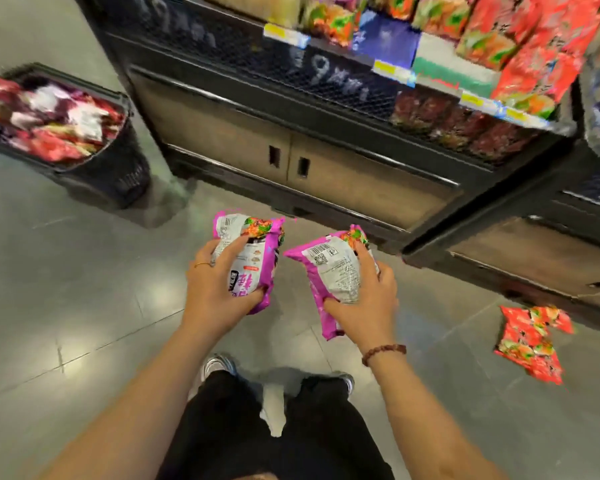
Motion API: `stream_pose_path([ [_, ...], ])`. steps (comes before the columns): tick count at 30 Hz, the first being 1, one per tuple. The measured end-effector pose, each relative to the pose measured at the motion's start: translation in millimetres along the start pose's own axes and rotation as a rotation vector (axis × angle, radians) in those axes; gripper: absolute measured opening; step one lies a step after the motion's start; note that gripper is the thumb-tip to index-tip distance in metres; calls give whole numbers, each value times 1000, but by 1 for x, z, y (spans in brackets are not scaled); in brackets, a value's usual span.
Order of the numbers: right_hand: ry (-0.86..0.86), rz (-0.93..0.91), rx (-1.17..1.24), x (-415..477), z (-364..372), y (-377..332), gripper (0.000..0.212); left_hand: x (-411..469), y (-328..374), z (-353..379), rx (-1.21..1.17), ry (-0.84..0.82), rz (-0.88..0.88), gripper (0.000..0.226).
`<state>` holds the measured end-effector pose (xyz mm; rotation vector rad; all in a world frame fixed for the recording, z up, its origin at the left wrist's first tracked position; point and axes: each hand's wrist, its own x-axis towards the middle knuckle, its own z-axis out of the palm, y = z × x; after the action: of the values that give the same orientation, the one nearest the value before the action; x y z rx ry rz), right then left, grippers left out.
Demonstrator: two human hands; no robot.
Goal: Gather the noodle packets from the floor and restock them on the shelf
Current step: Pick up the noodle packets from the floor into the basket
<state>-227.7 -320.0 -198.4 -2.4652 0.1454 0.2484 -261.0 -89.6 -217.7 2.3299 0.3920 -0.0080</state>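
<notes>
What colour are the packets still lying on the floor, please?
The floor packets are red with green and orange print, seen in the head view.

The floor (66, 289) is grey and shiny, made of big tiles. A red noodle packet (530, 344) lies flat on it, near the bottom of the shelf (326, 88). A black basket (111, 168) full of packets stands on the floor too. The shelf holds rows of bright packets (520, 39).
</notes>
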Motion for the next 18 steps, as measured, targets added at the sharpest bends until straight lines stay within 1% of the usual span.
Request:
stream_pose_path([
  [4, -63, -138, 14, 2, 66, -83, 100, -1, -70, -78, 5, 77, -110, 89],
  [8, -163, -230, 14, 7, 120, -154, 98, -3, -128, -141, -15, 201, -226, 89],
  [12, -256, -367, -77, 16, 164, -213, 100, -1, -166, -181, -73, 316, -326, 89],
  [18, -365, -479, -134, 51, 222, -296, 100, 26, -208, -222, -87, 423, -417, 85],
])
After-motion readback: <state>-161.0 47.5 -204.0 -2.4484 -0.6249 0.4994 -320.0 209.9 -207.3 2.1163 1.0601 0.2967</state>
